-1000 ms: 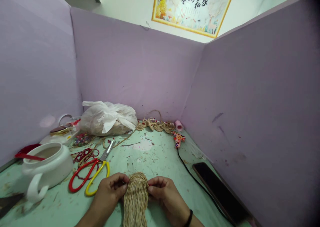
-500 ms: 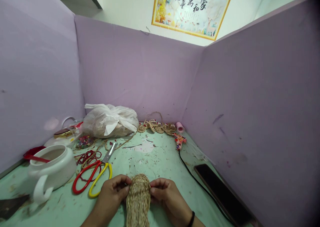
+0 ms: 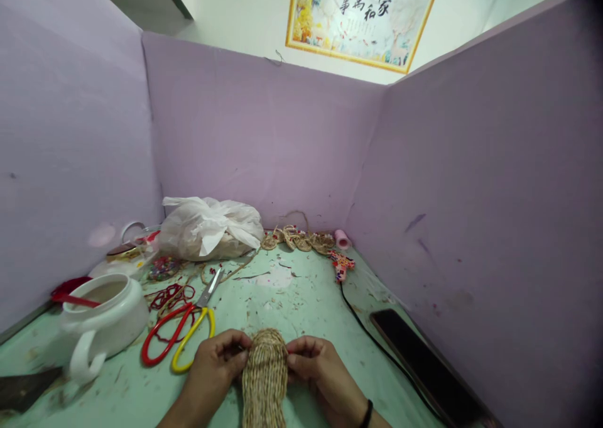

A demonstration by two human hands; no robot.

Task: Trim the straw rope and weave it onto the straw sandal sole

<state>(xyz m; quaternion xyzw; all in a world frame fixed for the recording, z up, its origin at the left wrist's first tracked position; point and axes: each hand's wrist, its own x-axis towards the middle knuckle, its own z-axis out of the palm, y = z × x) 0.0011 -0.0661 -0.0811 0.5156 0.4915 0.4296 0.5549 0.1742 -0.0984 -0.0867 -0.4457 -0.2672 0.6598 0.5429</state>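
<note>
Between my hands is a flat bundle of twisted straw cords [image 3: 264,381], its rounded end pointing away from me and its near end cut off by the lower picture edge. My left hand [image 3: 219,365] pinches the left side of that rounded end between thumb and fingers. On the opposite side, my right hand [image 3: 320,371] pinches the right edge, and a speck of red shows at its fingertips. Scissors [image 3: 181,334] with one red and one yellow handle lie left of my left hand, blades pointing away.
A white teapot [image 3: 106,321] stands at the left with a red scoop [image 3: 75,293]. Behind are a tied plastic bag [image 3: 211,230], small straw pieces [image 3: 296,238] and a pink spool [image 3: 342,239]. A phone [image 3: 424,365] and black cable [image 3: 372,337] lie right; purple panels [image 3: 264,132] enclose the table.
The whole view has shifted slightly, so things sit a little further right. Both hands keep their pinch on the straw bundle, with no clear change in grip.
</note>
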